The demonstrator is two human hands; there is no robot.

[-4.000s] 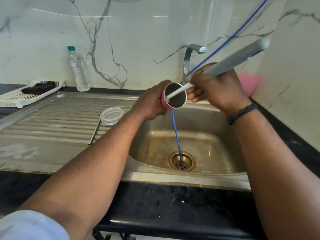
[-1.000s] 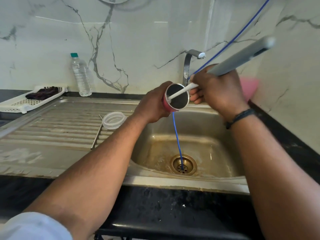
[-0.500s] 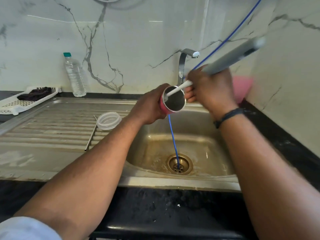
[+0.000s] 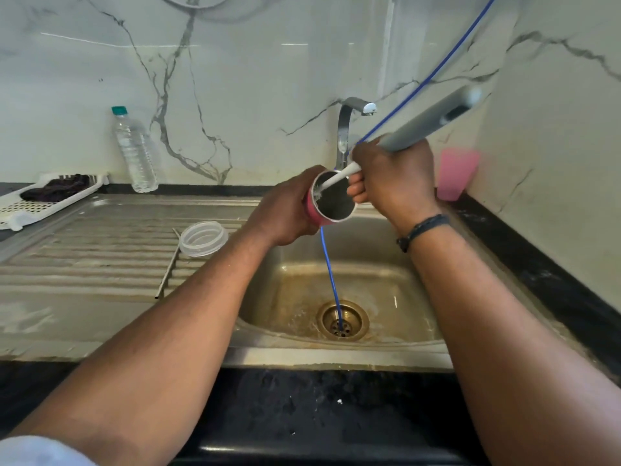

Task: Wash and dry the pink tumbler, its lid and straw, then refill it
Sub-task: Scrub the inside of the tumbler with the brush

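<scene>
1. One steel sink [image 4: 386,359] with a ribbed draining board on its left and a single brass-coloured drain [image 4: 342,320] in the basin; one tap [image 4: 346,129] rises behind it.
2. One white perforated tray [image 4: 20,210] at the far left holds a dark cloth [image 4: 55,189].
3. One long grey-handled bottle brush [image 4: 426,124] slants down from the upper right; its white stem enters the mouth of the tumbler.
4. One clear plastic water bottle [image 4: 134,153] with a teal cap stands upright by the wall; no readable label shows.
5. One blue cord [image 4: 331,277] runs from the upper right down into the drain.
6. One left hand [image 4: 285,213], fingers curled round the pink tumbler [image 4: 331,201], holds it tilted above the basin, mouth towards the camera.
7. One right hand [image 4: 393,179], fingers wrapped round the brush handle, wears a dark wristband.
8. One pink object [image 4: 457,173], blurred, sits in the right corner.
9. One clear lid [image 4: 203,237] lies on the draining board.
10. One thin metal straw [image 4: 166,265] lies just beside the lid.
</scene>
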